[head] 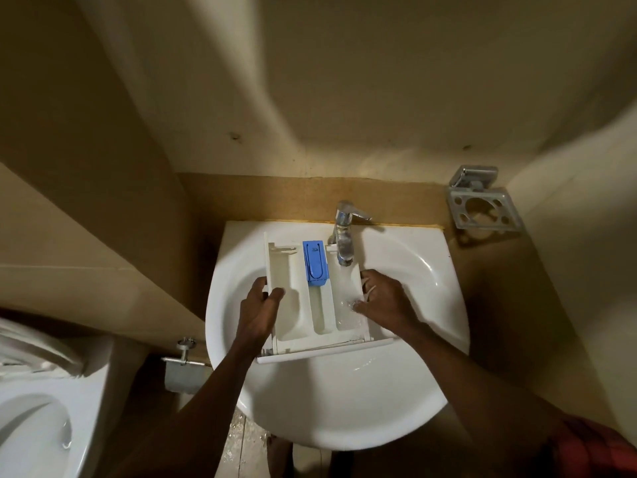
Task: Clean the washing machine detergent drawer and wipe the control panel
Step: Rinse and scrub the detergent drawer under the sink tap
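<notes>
A white detergent drawer (296,305) with a blue softener insert (315,261) is held over a white sink (344,408). My left hand (259,308) grips the drawer's left wall, thumb inside the left compartment. My right hand (384,300) holds the right wall, its thumb dipping into the right compartment. Water runs from the chrome tap (344,232) into that right compartment and splashes by my thumb. The washing machine and its control panel are out of sight.
A metal toothbrush holder (482,207) hangs on the wall at the right. A toilet (38,415) stands at the lower left, with a metal paper holder (182,369) beside the sink. Beige walls close in on three sides.
</notes>
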Motion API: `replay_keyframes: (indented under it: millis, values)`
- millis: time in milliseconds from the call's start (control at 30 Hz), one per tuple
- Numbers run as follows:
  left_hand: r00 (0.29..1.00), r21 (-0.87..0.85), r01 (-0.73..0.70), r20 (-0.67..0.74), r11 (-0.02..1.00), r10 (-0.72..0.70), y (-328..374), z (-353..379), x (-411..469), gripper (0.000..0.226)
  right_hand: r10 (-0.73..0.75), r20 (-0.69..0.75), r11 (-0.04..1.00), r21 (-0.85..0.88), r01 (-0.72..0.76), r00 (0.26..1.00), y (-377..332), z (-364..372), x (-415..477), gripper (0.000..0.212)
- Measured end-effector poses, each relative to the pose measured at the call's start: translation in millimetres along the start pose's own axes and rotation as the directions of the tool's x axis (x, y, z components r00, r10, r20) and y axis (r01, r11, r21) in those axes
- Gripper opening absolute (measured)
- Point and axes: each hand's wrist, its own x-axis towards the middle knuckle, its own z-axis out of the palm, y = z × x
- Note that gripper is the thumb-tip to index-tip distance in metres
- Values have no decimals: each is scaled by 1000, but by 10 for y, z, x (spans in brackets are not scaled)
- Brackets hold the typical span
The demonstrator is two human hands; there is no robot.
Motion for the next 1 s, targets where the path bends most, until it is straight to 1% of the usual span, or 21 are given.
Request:
replay_keyframes:
  millis: [67, 100, 133, 200, 233, 333, 433, 500, 567, 700, 800, 900, 1000]
  values:
    - [1000, -6, -10, -9, 1000, 10, -27, 45, -29, 27, 54, 0, 998, 17, -54, 999, -30, 16, -22, 30]
    - [1000, -9, -15, -16, 1000, 15, -39, 60, -44, 28, 90, 44, 996, 17, -91, 995, -38, 49, -43, 23]
    - [1000, -11, -15, -20, 1000, 15, -52, 68, -49, 29, 129, 114, 992, -2, -129, 985, -54, 76, -68, 23]
    - [1000, -14, -3, 7, 1000, 3, -56, 72, -63, 32, 167, 255, 985, -77, -152, 952, -61, 81, -76, 36]
    - [999, -17, 10, 36, 1000, -9, -46, 77, -73, 34, 178, 298, 982, -110, -152, 938, -63, 54, -58, 41]
    - [996, -44, 25, 88, 999, -21, -6, 94, -80, 42, 175, 345, 976, -182, -117, 922, -77, -78, 25, 46]
    - [995, -132, 36, 92, 991, -24, 42, 96, -31, 61, 164, 327, 956, -287, -68, 931, -100, -232, 76, 46]
    - [991, -161, 48, 134, 986, -26, 93, 80, 5, 70, 176, 321, 931, -361, -52, 930, -93, -354, 111, 47]
    - [981, -164, 62, 193, 985, -30, 160, 79, 36, 65, 195, 347, 910, -414, -37, 917, -64, -475, 172, 50]
    - [960, -164, 107, 274, 981, -59, 208, 190, 79, 36, 232, 400, 880, -474, -17, 887, -44, -651, 323, 49]
    - [960, -209, 127, 273, 970, -67, 147, 279, 57, 32, 259, 385, 863, -505, -33, 886, -77, -681, 391, 44]
    - [968, -259, 121, 246, 958, -55, 115, 307, 59, 34, 268, 304, 834, -549, -62, 914, -82, -623, 336, 42]
    - [986, -299, 114, 150, 947, -71, 114, 351, 70, 34, 211, 181, 835, -544, -81, 961, -64, -536, 203, 41]
